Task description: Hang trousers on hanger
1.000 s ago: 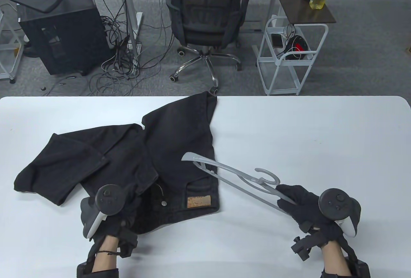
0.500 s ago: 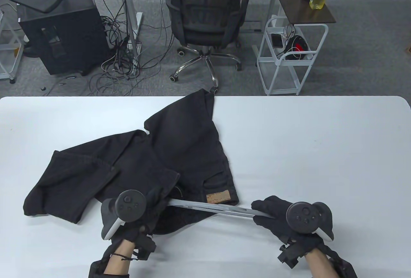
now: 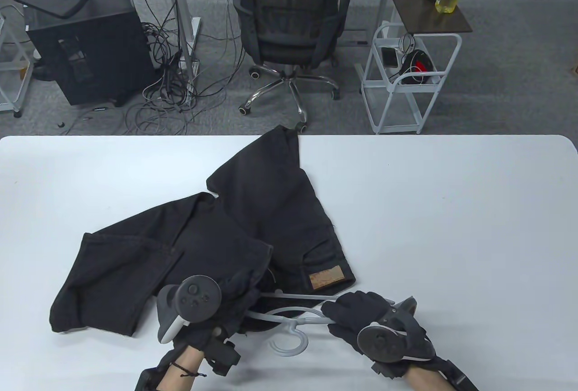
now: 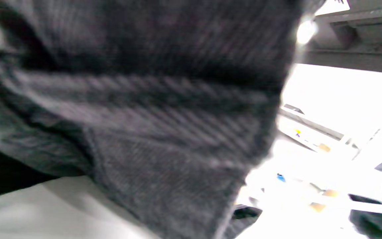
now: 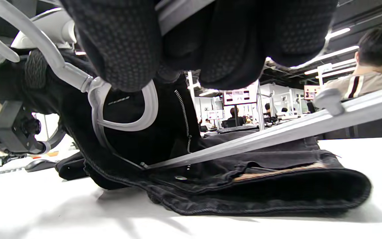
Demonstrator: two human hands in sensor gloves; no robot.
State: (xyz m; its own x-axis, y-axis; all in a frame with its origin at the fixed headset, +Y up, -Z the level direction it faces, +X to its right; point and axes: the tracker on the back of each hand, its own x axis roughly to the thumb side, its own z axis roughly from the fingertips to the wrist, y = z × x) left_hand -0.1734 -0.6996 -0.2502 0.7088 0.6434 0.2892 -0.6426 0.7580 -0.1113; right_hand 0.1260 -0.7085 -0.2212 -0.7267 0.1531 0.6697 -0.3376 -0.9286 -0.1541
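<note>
The black trousers (image 3: 235,237) lie crumpled on the white desk (image 3: 451,210). The left hand (image 3: 216,305) grips their waist, lifting it. The right hand (image 3: 365,314) grips the grey hanger (image 3: 293,318), whose far end pokes inside the waist.

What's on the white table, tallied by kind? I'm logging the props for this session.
Trousers: 1
Hanger: 1
Gloved hands: 2, left hand, right hand
Total: 4
</note>
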